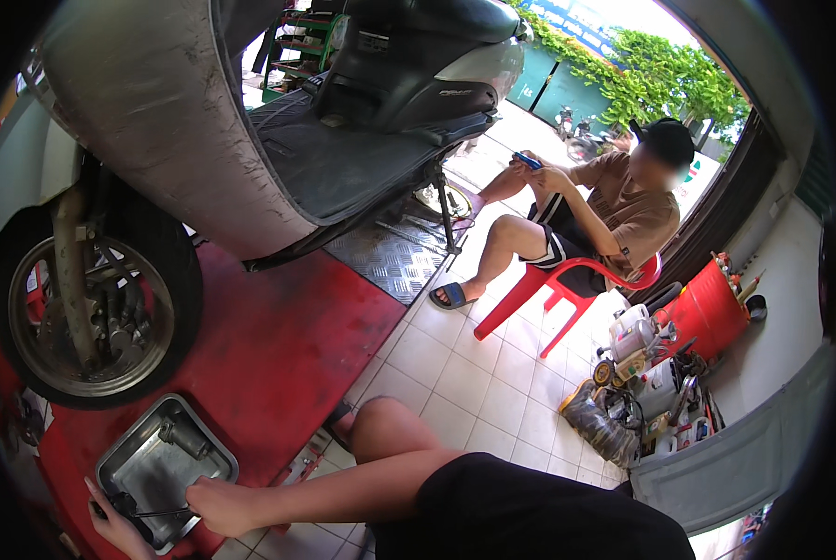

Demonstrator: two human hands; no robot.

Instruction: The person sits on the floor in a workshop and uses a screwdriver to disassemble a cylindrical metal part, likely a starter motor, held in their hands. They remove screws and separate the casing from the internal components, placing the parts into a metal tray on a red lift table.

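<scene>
A metal tray (154,473) lies on the red platform, and both my hands are at its near edge. Inside it rests a dark grey cylindrical metal part (184,436), like a small motor. My right hand (220,505) is closed around the end of a thin dark rod-like tool (161,511), which reaches across the tray toward my other hand. At the tray's left corner, my left hand (117,530) has its fingers bent around a small dark part (122,504) with an index finger sticking up. That part's exact kind is not clear, and the tool's tip is hidden against it.
A grey scooter (147,121) stands on the red platform (278,327), its front wheel (91,308) just beyond the tray. To the right, a person (623,201) sits on a red plastic chair (567,280). Bottles and a red drum (707,308) stand by the wall.
</scene>
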